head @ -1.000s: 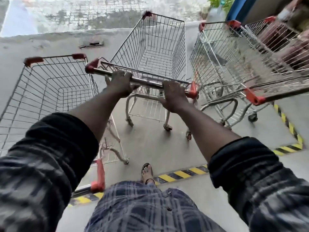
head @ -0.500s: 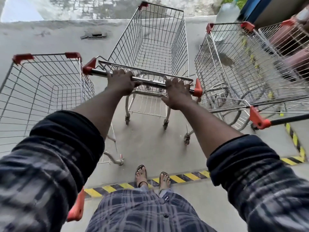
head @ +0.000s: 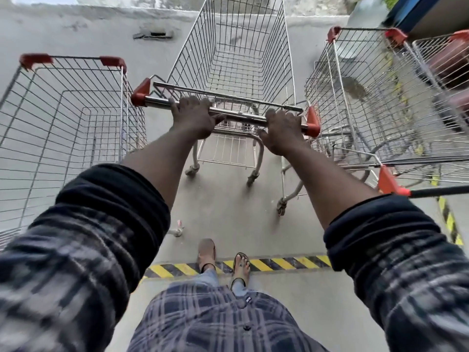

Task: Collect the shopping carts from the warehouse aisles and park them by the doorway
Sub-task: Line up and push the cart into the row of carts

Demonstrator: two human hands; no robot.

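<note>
I count four wire shopping carts: the middle cart (head: 236, 47) ahead of me, the left cart (head: 63, 118), the right cart (head: 355, 97) and, cut off at the edge, the far-right cart (head: 436, 52). Two hands are in view, the left hand (head: 193, 118) and the right hand (head: 281, 133), both wrapped round the middle cart's one handle bar (head: 238, 115), which carries two red end caps (head: 139, 92). I make out four caster wheels (head: 190, 171): two under the middle cart and one under each neighbour. I see two sandalled feet (head: 206, 252). There are two runs of yellow-and-black floor tape, the near strip (head: 279, 264) and the side strip (head: 448, 219). One dark slot (head: 153, 35) shows in the concrete.
</note>
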